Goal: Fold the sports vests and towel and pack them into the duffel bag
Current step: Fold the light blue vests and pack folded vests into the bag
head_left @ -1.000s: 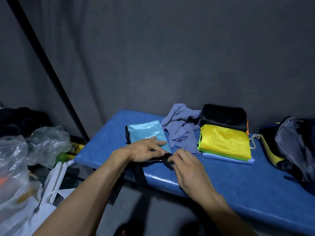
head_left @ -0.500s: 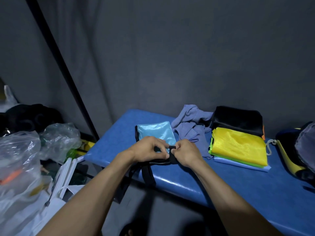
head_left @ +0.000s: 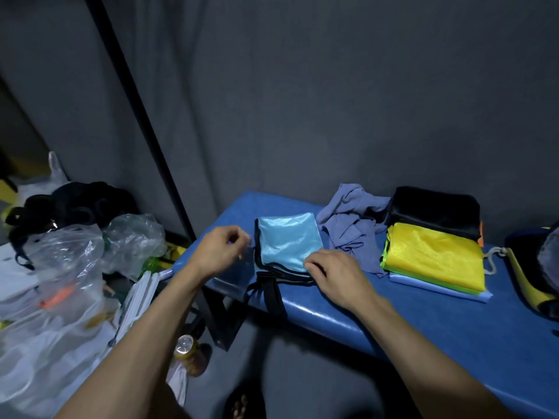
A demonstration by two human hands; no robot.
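Change: both hands have let go of the light-blue vest (head_left: 287, 241); fold looks finished.
Left hand (head_left: 222, 252): loosely curled, empty.
Right hand (head_left: 335, 272): fingertips resting on vest's near edge.

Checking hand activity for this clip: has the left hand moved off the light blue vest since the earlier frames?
Yes. The left hand has shifted left, off the light blue vest, now over the bench edge beside it.
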